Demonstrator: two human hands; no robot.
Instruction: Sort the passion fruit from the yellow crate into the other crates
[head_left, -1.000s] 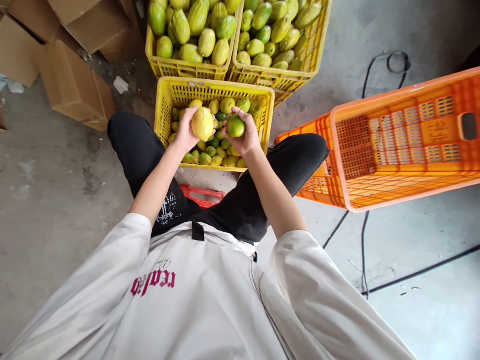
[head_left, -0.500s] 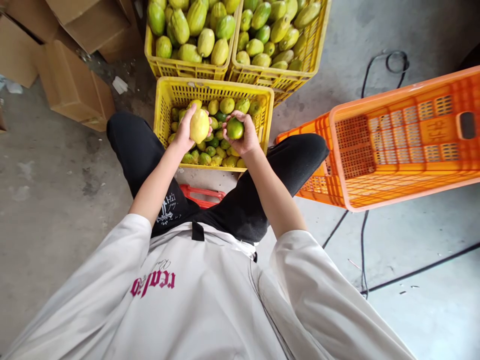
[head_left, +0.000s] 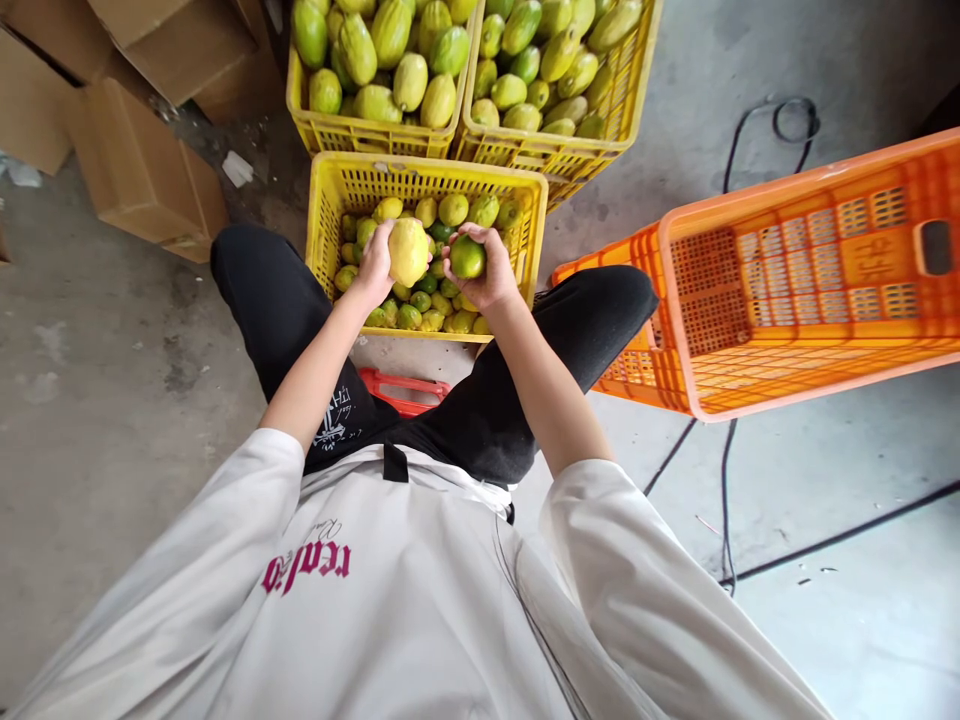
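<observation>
A large yellow lemon (head_left: pixel 409 252) rests in my left hand (head_left: pixel 376 262), whose fingers curl around its side. My right hand (head_left: pixel 495 268) is closed around a smaller green lemon (head_left: pixel 468 257). Both hands hover side by side over a yellow plastic crate (head_left: pixel 427 178), with a small gap between the two fruits. Many green and yellow lemons (head_left: pixel 431 320) lie in this crate beneath my hands, and some of them are hidden by the hands.
Two more yellow crates (head_left: pixel 382 138) (head_left: pixel 540 150) full of long oval green-yellow fruit stand behind. An orange crate (head_left: pixel 795 400) lies at my right, with black cables (head_left: pixel 726 500) around it. Cardboard boxes (head_left: pixel 139 165) are at far left. Something red (head_left: pixel 405 390) shows between my legs.
My left hand has shifted slightly right, and the yellow lemon is turned so another side faces me. The right hand with the green lemon has barely moved.
</observation>
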